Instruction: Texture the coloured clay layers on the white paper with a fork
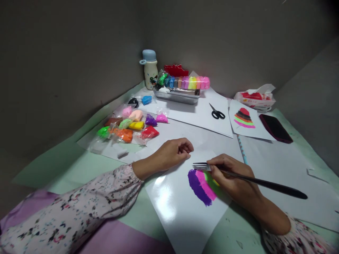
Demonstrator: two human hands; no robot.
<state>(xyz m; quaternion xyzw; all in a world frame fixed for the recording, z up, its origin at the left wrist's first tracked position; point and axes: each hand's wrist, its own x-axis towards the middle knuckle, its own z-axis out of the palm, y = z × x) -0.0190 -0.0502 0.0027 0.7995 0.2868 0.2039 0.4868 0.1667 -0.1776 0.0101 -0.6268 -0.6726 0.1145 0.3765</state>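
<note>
My right hand (233, 174) grips a fork (267, 183) with a long dark handle, its metal tines pointing left over a sheet of glossy white paper (180, 222). On that sheet, just below the tines, lie side-by-side bands of clay (200, 187) in purple, pink, green and a bit of yellow; the hand covers part of the green and yellow. My left hand (180, 151) rests at the sheet's upper edge with its fingers curled inward. Nothing shows in those fingers, though their inner side is partly hidden.
Several small bags of coloured clay (136, 125) lie at left. Behind stand a bottle (150, 70) and a metal tray (176, 97) with wrapped clay rolls. Scissors (217, 113), a striped clay picture (244, 118), a tissue pack (255, 98) and a phone (275, 127) lie at right.
</note>
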